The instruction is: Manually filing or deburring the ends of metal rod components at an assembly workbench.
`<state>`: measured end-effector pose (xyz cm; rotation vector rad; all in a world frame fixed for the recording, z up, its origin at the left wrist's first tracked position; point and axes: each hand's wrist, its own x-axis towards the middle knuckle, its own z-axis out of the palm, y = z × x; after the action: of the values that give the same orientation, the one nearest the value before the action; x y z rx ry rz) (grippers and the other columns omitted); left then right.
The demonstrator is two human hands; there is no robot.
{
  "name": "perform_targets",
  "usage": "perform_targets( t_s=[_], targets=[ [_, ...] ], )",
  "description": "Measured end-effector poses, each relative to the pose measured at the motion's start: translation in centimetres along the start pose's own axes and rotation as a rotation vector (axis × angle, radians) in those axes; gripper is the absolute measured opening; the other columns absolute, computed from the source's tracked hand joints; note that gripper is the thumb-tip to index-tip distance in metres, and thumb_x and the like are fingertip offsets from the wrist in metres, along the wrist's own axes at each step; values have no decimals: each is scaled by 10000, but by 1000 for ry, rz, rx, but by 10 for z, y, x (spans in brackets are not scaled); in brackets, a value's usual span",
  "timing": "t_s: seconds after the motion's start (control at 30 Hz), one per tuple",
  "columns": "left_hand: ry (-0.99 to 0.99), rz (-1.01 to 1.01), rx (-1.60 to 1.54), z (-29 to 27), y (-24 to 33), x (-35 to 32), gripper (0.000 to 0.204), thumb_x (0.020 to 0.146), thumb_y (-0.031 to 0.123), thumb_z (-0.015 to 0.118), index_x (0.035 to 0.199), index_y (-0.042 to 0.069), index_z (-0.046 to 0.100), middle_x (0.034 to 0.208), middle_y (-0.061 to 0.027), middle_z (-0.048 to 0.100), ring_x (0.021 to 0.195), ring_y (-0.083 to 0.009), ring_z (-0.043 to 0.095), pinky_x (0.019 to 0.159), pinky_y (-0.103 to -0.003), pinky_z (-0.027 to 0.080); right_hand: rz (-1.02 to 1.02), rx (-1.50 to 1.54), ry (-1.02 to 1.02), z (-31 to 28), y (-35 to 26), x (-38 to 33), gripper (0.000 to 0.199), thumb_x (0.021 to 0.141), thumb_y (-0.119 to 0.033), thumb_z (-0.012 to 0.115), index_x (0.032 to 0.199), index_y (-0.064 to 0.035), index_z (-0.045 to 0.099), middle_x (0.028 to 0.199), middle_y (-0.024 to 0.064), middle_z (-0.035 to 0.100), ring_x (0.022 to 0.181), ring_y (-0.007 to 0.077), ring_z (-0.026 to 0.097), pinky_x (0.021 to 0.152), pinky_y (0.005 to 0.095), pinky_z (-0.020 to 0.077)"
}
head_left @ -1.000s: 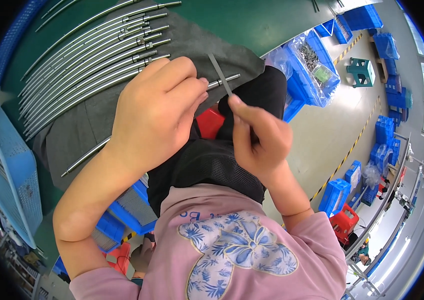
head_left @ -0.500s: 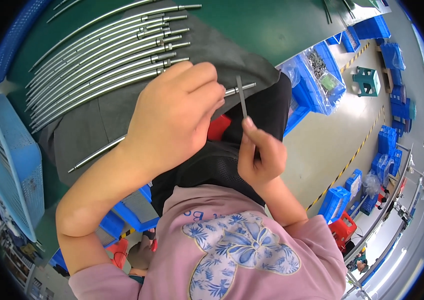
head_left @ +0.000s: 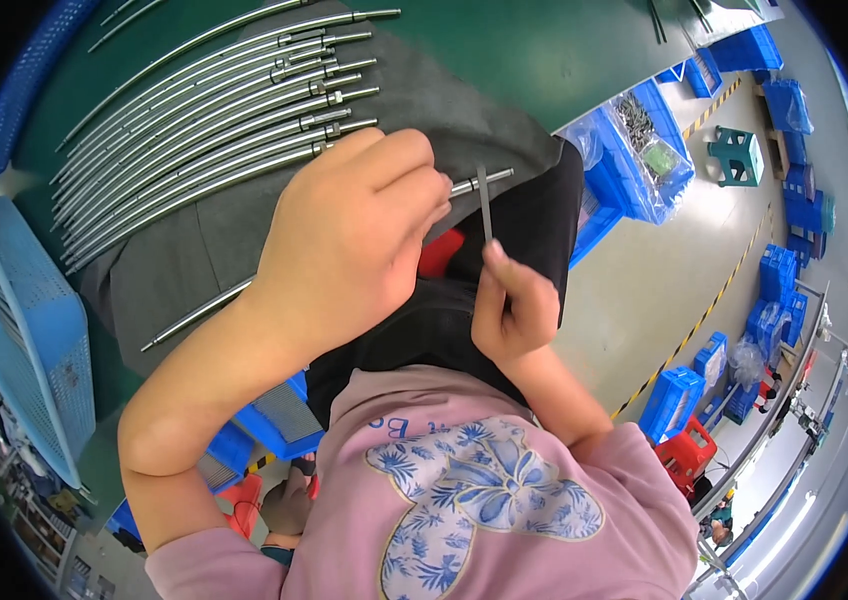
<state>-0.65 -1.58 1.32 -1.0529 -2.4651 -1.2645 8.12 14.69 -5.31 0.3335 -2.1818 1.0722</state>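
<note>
workshop bench, green top (head_left: 504, 60) with a grey cloth (head_left: 194, 250) laid over its near edge, concrete floor with yellow-black hazard tape off to the right. nearest: pink floral shirt (head_left: 464, 490) at the bottom, black apron (head_left: 424, 330) across the lap. right hand (head_left: 512, 305) sits just above the lap, fingers pinched shut on a thin flat metal tool (head_left: 485, 203), held about upright, tip up. left hand (head_left: 349, 235) is curled closed over the end of a long steel rod (head_left: 199, 312); the rod lies on the cloth, running down-left from under the hand, and its stepped tip (head_left: 479, 181) sticks out past the knuckles at the cloth's edge. the tool's upper end is just beside that tip, can't tell if touching. something red (head_left: 441, 252) shows below the left hand, mostly hidden. farther back on the cloth: a row of similar steel rods (head_left: 214, 110), side by side, stepped ends to the right, well apart from the held one. blue mesh basket (head_left: 29, 320) at the left edge. beyond the bench on the right: blue bin with bagged small parts (head_left: 644, 150), more blue bins (head_left: 789, 100) stacked along the floor.
</note>
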Motion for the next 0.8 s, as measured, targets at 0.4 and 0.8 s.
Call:
perform_targets(
  t_s=[0.4, 0.8],
  targets=[
    [-1, 33, 50, 0, -3, 1, 172, 693, -51, 715, 732, 8, 558, 725, -91, 520, 642, -278, 512, 563, -357, 406, 192, -41, -286, -32, -24, 45, 304, 763, 106, 602, 1032, -19, 666, 610, 97, 580, 455, 219, 558, 438, 278, 415],
    [-24, 4, 33, -1, -3, -1, 148, 663, -32, 663, 735, 32, 551, 756, -82, 495, 676, -282, 503, 583, -383, 424, 147, -37, -228, -18, -15, 35, 353, 721, 108, 580, 1052, 8, 650, 596, 90, 578, 439, 206, 544, 434, 290, 424]
  ],
)
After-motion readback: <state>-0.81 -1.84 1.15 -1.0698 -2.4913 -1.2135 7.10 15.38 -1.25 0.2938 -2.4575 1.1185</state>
